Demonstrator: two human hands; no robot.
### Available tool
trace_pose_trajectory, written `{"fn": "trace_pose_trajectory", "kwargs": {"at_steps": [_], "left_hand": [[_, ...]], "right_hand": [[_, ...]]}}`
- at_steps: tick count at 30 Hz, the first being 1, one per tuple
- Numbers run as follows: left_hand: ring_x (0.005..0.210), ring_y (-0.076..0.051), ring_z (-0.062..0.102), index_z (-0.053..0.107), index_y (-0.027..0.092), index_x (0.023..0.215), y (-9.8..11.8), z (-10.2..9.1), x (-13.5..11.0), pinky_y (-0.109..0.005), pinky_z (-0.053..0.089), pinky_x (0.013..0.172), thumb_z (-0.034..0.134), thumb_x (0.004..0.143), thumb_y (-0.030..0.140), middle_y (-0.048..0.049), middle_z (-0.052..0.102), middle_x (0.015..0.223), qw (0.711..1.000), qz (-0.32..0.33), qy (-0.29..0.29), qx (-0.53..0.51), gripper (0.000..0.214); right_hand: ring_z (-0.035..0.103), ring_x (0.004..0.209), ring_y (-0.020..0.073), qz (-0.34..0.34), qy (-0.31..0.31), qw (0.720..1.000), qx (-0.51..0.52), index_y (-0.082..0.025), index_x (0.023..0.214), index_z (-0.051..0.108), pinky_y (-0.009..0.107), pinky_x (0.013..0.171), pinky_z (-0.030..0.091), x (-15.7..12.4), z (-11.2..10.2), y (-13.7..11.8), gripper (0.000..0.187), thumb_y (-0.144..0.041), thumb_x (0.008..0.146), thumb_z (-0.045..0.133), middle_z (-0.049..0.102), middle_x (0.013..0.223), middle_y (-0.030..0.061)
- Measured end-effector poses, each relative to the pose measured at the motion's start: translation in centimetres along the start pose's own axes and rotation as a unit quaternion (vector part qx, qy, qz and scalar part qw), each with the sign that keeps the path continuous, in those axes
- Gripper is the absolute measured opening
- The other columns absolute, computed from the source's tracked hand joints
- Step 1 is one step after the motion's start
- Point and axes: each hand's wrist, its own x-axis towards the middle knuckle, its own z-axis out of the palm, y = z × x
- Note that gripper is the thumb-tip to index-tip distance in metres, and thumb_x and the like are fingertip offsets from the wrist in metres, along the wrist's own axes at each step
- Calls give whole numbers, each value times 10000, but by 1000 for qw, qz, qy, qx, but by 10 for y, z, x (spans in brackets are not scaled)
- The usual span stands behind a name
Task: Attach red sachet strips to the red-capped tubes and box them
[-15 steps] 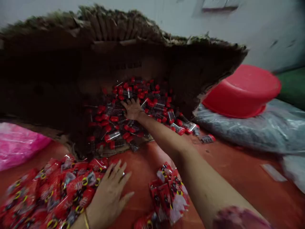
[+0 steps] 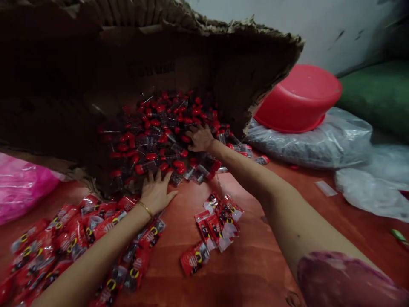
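Although many red-capped tubes [image 2: 151,157] remain heaped mostly within the carton [image 2: 128,76] at ten o'clock, we see red packets [image 2: 75,236] already outside at eight, our left hand [image 2: 156,194] with fingers spread, and cannot tell whether our right hand [image 2: 201,138], on the heap, pinches anything.

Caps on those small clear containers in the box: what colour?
Red; the caps show best in the head view.

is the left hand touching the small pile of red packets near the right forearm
Apart. The head view shows bare red surface between the left hand and the small pile of red packets.
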Motion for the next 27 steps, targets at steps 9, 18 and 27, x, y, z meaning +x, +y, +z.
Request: {"fn": "trace_pose_trajectory", "kwargs": {"at_steps": [9,18,27], "left_hand": [[1306,-462,276,425,257,1353,46,12,11,-598,277,998,442,833,475,-161,392,1421,997,41,33,-48,564],[1352,-428,201,375,275,1381,84,22,-18,-583,219,1051,467,825,436,-109,345,1465,994,43,22,-96,585],[1323,-325,338,531,170,1255,103,14,-71,-488,303,1056,412,870,375,-134,476,1371,984,12,114,-133,452]], "right_hand": [[468,1041,328,84,11,996,-5,-133,1262,481,457,867,297,-104,25,47,526,-396,806,465,553,1191,174],[475,1081,282,80,39,996,20,-160,1082,626,454,936,242,-218,37,61,355,-312,891,368,624,1168,118],[542,934,239,91,85,983,132,-139,1099,627,359,827,362,-235,8,1,429,-397,921,335,665,1047,122]]}}
